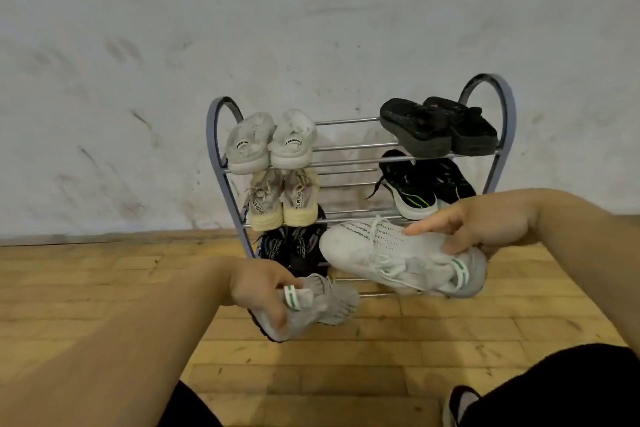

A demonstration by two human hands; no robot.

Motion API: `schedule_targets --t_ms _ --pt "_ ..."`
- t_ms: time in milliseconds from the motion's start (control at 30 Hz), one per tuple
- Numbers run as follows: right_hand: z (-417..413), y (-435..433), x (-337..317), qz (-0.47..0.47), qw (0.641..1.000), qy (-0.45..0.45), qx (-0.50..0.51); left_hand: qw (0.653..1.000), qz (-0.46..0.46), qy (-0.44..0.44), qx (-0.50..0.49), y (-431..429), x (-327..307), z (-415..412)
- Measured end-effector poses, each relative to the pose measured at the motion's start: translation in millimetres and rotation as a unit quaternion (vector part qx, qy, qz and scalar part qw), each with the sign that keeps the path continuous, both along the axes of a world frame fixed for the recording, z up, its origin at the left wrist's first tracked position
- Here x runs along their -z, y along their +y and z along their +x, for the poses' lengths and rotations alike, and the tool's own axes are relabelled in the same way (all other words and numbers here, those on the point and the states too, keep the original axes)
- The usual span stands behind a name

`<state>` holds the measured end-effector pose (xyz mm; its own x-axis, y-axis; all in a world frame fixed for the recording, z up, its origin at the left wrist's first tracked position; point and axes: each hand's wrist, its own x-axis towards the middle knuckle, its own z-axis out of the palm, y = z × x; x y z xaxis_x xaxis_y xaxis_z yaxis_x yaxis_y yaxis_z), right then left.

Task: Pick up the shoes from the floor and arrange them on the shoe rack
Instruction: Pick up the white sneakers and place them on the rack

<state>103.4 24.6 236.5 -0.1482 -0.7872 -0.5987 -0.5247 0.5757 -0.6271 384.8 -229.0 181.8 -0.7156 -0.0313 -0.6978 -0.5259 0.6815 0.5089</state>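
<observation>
While both halves of the last pair are off the pale wooden plank floor [415, 340], the step in hand looks to be seating them on the lowest tier of the grey metal shoe rack [213, 135] with chrome bars. The left hand [263, 291] has its fingers wrapped round the heel of a greyish-white knit sneaker [322, 305], toe toward the rack. The right hand [485, 225] grips the heel of a white knit lace-up sneaker [381, 253], forefinger laid along the upper. It hangs tilted before the tier's right end, beside a dark patterned pair [294, 250] at the left end. To do this well, I would level each shoe, turn its toe to the scuffed white wall [138, 80], and lower it so the sole spans two bars. Thin round bars give little footing. Soft mesh uppers will yield to a squeeze, so holding at the firmer heel is wise. Above sit cream sneakers [280, 201] and black trainers with green stripes [422, 191]. On the top tier are white foam slides [270, 146] and chunky black sandals [440, 128].
</observation>
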Motion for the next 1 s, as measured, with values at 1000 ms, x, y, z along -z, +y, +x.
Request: schedule_targets --t_ms 1000 --pt "-80 -112 272 -0.065 0.940 0.265 0.204 0.907 -0.110 0.291 -0.285 -22 257 -203"
